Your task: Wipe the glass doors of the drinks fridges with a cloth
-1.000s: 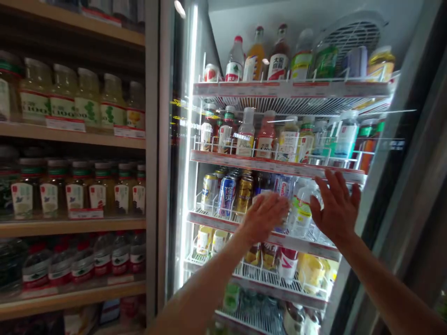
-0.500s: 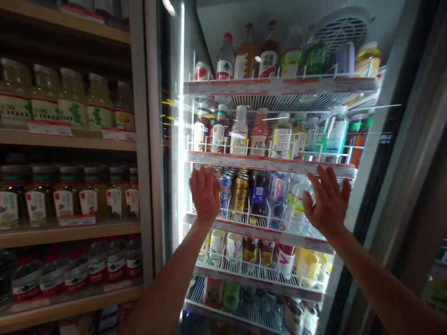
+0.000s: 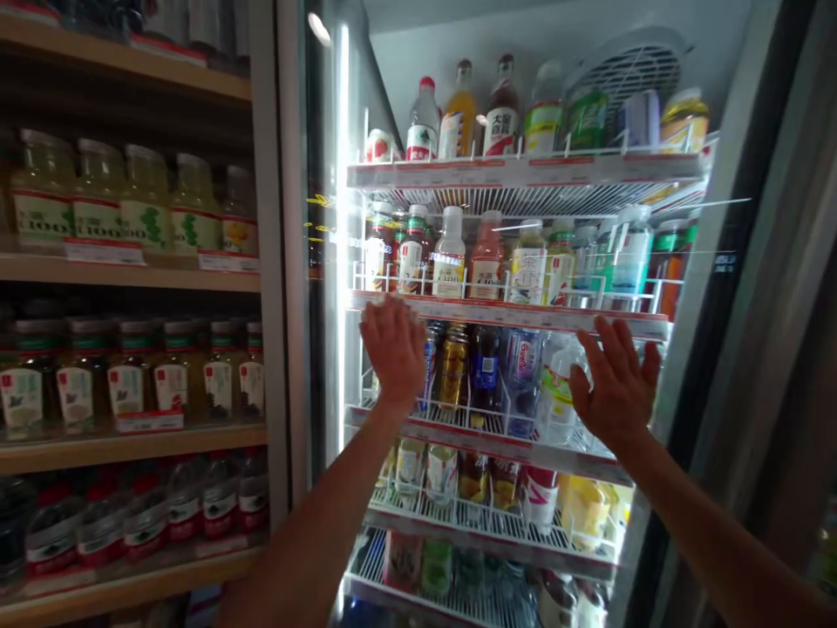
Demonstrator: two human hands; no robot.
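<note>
- Left hand (image 3: 392, 353): grip apart, digits spread, nothing held. It sits toward the left end of the can shelf (image 3: 484, 443), just under the front edge of the shelf above, and just beside a blue drink can (image 3: 429, 371). Contact with the can or the cooler glass: cannot tell.
- Right hand (image 3: 618, 388): grip apart, digits spread, nothing held. It sits toward the right end of the same shelf, just beside a clear plastic bottle (image 3: 561, 388) with a green-and-yellow label. Contact: cannot tell.
- Between the hands: a gold can (image 3: 452, 368) and a dark blue bottle (image 3: 485, 371), upright in wire dividers.
- Shelf below: a row of bottles, including a red-and-white bottle (image 3: 540, 497) near the right.
- Shelf above: upright bottles behind a wire rail, including a pink drink bottle (image 3: 485, 266).
- Top shelf: more bottles, with a fan grille (image 3: 628, 74) behind them, high on the right.
- Left of the cooler: wooden shelves (image 3: 131, 275) holding rows of labelled juice jars (image 3: 98, 205), with red-capped water bottles (image 3: 147, 515) lower down.
</note>
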